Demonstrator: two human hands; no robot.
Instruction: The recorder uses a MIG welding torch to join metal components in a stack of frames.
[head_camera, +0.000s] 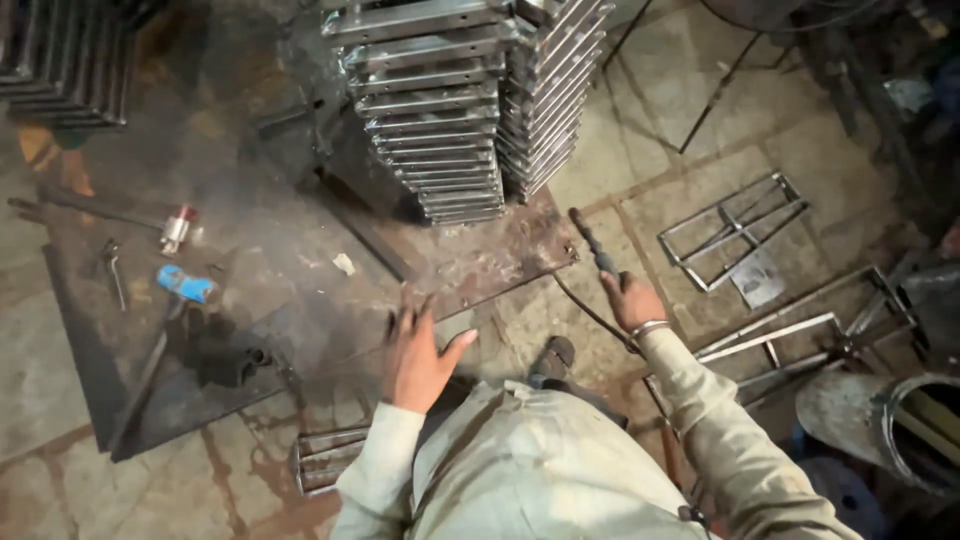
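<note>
Down on the workshop floor (640, 215), the person stands over a flat rusty steel plate (300, 290) that serves as the worktop. The right hand (632, 300) is clenched around a welding electrode holder (592, 245), its tip raised over the floor just off the plate's right corner, with the dark cable (585, 310) trailing back towards the body. The left hand (418, 352) is released, fingers spread, hovering flat over the plate's near edge and gripping nothing.

A tall stack of welded metal frames (465, 100) stands at the plate's far side; more frames (735, 230) lie well apart on the floor to the right. A hammer (120, 215) and a blue object (185, 284) rest on the plate's left part, clear of both hands.

To handle this well, I judge the right grip should stay firm with the wrist loose, so the tip can be steered without touching the plate by accident. The open left palm is best kept away from the holder's tip and off any freshly joined metal, which may be hot. The cable wants slack behind the foot (553, 358), not under it.
</note>
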